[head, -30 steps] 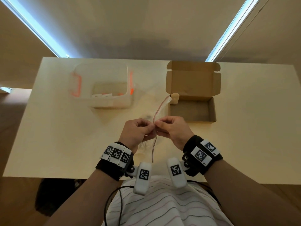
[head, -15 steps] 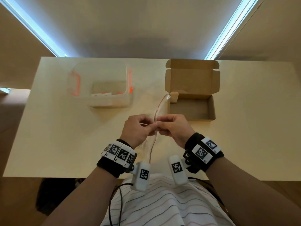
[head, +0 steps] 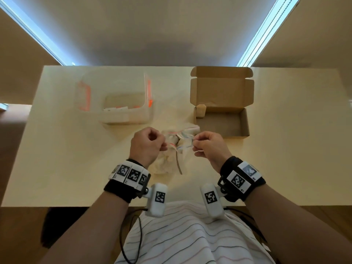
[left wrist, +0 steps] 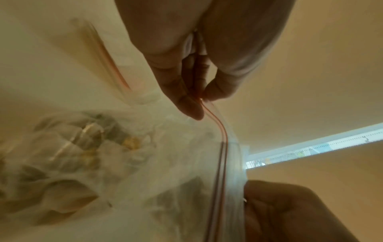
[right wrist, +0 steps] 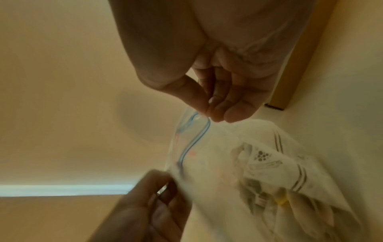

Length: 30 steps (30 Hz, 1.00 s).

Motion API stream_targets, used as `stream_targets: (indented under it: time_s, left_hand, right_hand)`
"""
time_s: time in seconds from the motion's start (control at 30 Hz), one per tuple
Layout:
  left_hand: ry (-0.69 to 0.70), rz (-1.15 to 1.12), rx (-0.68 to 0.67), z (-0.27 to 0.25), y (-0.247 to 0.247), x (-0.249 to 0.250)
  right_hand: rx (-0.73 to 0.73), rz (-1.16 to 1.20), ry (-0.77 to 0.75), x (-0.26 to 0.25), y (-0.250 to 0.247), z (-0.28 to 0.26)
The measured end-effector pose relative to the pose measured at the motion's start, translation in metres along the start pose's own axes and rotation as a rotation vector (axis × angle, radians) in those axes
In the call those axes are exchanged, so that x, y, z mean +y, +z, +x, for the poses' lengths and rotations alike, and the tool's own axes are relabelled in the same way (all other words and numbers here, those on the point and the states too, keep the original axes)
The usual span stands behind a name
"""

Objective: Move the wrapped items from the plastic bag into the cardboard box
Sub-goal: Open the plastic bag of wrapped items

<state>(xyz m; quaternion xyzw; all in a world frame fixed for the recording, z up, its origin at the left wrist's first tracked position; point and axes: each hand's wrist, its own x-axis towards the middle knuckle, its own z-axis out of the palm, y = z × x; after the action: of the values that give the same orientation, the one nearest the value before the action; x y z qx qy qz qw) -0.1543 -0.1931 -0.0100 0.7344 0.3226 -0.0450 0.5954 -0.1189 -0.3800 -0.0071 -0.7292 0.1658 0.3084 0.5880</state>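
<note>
1. Left hand (head: 146, 144) is pinching the red zip strip of the zip-lock plastic bag (head: 179, 141); right hand (head: 208, 144) is pinching the blue strip of the opposite lip, and the two are spreading the mouth apart.
2. Bag is sitting between the hands on the surface (head: 285, 149), just in front of the open cardboard box (head: 222, 122); the box looks empty.
3. Wrapped items (left wrist: 89, 147) are bunching in the bag's bottom, blurred, count unclear.
4. Handling guess: film is thin, limp, slippery; the stiffer zip strip is the best hold. Items look light, crinkly, soft; pinch them by the wrapper.
5. Bag mouth is facing up toward the person; its long axis is running from near edge toward the box.
6. Translucent bin (head: 118, 100) is sitting left of the box.
</note>
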Motion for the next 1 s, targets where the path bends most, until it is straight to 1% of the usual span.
stream_targets:
  time_s: [0.07,0.1,0.17,0.27,0.33,0.4,0.53,0.6,0.7,0.73,0.77,0.83,0.87,0.9,0.93,0.97,1.0]
  left_hand:
    - [0.070,0.061,-0.053,-0.004,0.004,0.004]
    - [0.128,0.113,-0.074,-0.007,0.006,0.007]
    - [0.251,0.217,-0.090,-0.012,0.009,0.012]
    - [0.435,0.395,-0.016,-0.006,-0.002,0.014]
    - [0.529,0.499,0.041,0.000,-0.017,0.015]
    - [0.564,0.567,0.080,0.007,-0.036,0.015]
    - [0.559,0.694,0.165,0.012,-0.066,0.017]
    - [0.551,0.707,0.164,0.007,-0.064,0.015]
    - [0.478,0.683,0.173,0.000,-0.050,0.013]
    - [0.454,0.683,0.160,0.000,-0.046,0.012]
    - [0.452,0.684,0.120,-0.001,-0.044,0.012]
    - [0.505,0.677,-0.015,-0.001,-0.041,0.015]
    - [0.545,0.681,-0.088,-0.001,-0.040,0.018]
    - [0.595,0.693,-0.162,0.000,-0.042,0.022]
    - [0.654,0.711,-0.237,0.003,-0.044,0.026]
    - [0.714,0.723,-0.303,0.007,-0.047,0.032]
    - [0.771,0.718,-0.339,0.012,-0.051,0.035]
  right_hand:
    - [0.002,-0.046,-0.027,-0.002,0.005,-0.002]
    - [0.024,-0.105,-0.071,-0.004,0.010,-0.003]
    - [0.101,-0.274,-0.213,-0.007,0.016,-0.007]
    - [0.170,-0.409,-0.383,-0.012,0.008,-0.013]
    - [0.199,-0.467,-0.433,-0.013,-0.005,-0.015]
    - [0.209,-0.520,-0.457,-0.013,-0.019,-0.016]
    - [0.204,-0.626,-0.529,-0.012,-0.038,-0.026]
    - [0.165,-0.673,-0.557,-0.012,-0.037,-0.032]
    - [0.037,-0.836,-0.510,-0.015,-0.029,-0.035]
    - [0.027,-0.880,-0.510,-0.018,-0.025,-0.034]
    - [0.055,-0.911,-0.556,-0.022,-0.021,-0.033]
    - [0.101,-0.964,-0.768,-0.035,-0.010,-0.028]
    - [0.070,-0.992,-0.885,-0.043,-0.003,-0.024]
    - [0.013,-1.039,-0.964,-0.050,0.004,-0.019]
    - [-0.054,-1.100,-0.979,-0.056,0.011,-0.013]
    - [-0.111,-1.170,-0.939,-0.061,0.017,-0.006]
    - [-0.156,-1.238,-0.857,-0.064,0.021,0.001]
